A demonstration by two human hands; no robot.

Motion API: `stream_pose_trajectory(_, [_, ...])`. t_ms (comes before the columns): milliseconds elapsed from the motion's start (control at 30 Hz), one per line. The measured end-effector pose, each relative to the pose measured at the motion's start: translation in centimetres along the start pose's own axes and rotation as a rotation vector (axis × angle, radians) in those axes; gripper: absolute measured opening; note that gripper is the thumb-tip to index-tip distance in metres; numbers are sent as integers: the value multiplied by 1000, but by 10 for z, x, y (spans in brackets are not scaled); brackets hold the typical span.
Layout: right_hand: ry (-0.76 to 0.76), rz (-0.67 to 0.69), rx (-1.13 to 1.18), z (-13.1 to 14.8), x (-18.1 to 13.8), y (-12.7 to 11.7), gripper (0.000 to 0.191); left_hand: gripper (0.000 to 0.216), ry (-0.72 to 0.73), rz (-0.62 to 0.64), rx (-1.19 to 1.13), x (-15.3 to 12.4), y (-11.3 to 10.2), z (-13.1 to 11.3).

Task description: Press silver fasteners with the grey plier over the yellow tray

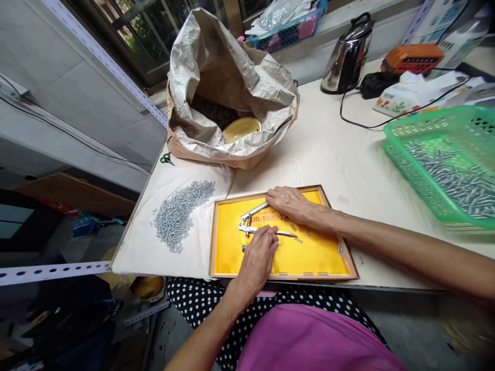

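Observation:
A shallow wooden tray (pixel 212 239) lined with yellow lies at the table's front edge. In it is a silver plier-like hand tool (pixel 243 225) with two spread handles and a spring. My right hand (pixel 291 205) is closed over the end of its upper handle. My left hand (pixel 258 253) is beside the lower handle, fingers bent and pressed together; what they hold, if anything, is hidden. Several small metal pins (pixel 298 240) lie loose on the yellow lining right of my left fingertips. A small dark metal part (pixel 244 248) shows just left of my left hand.
On white cloth to the left lies a pile of small metal springs or pins (pixel 174 219), with small scissors (pixel 167 159) behind. A large open sack (pixel 232 149) holds dark pieces and a yellow bowl (pixel 243 129). Rightward are a green basket (pixel 421 190) of metal pieces and a kettle (pixel 346 56).

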State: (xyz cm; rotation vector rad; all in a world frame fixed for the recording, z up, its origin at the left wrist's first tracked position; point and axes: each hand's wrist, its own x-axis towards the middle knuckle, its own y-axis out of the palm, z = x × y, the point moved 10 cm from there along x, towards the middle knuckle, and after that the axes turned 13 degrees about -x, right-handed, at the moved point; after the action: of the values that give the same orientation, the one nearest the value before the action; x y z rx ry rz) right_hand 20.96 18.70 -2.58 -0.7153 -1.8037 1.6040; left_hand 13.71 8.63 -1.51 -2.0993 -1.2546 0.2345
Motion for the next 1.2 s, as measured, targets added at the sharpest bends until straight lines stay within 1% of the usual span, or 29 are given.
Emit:
stream_pose_trajectory(67, [19,-4,-19,-3,0,3,24,18,4,-6,-34,0,-1,-1])
stream_pose_trajectory(167, [73,-31,-20,-8,-3,1,23,17,-17,3,-90,-2,-4,-4])
stream_pose_trajectory(267, [58,-35,-8,-6,-7,-6,21,14,-81,8,-195,-3,-13,-4])
stream_pose_trajectory(300, [49,-38,-8,-4,-8,-10,20,12,-118,-24,-232,-5,-21,-1])
stream_pose_trajectory(333, [45,-47,-12,-4,-11,-14,19,11,-164,-85,-261,-7,-33,3])
stream_pose_trajectory(433, [42,-88,-31,-3,-17,-28,19,18,-367,-347,-321,-24,-74,29])
stream_pose_trajectory(467, [40,-99,-37,-3,-19,-31,19,24,-439,-397,-351,-31,-82,39])
stream_pose_trajectory(500, [36,-107,-40,-3,-20,-34,20,29,-509,-413,-391,-38,-85,48])
stream_pose_trajectory(567, [23,-118,-40,-1,-21,-37,21,36,-620,-389,-480,-48,-82,62])
stream_pose_trajectory(633, [-2,-125,-28,2,-21,-38,22,41,-696,-370,-546,-56,-76,71])
stream_pose_trajectory(800, [-38,-121,-10,10,-18,-33,23,47,-825,-311,-594,-65,-60,78])
stream_pose_trajectory(967, [-23,-117,-36,10,-18,-32,17,43,-886,-280,-566,-66,-55,77])
stream_pose_trajectory(1200, [-39,-63,-67,14,-19,-26,14,36,-926,-209,-424,-67,-56,81])
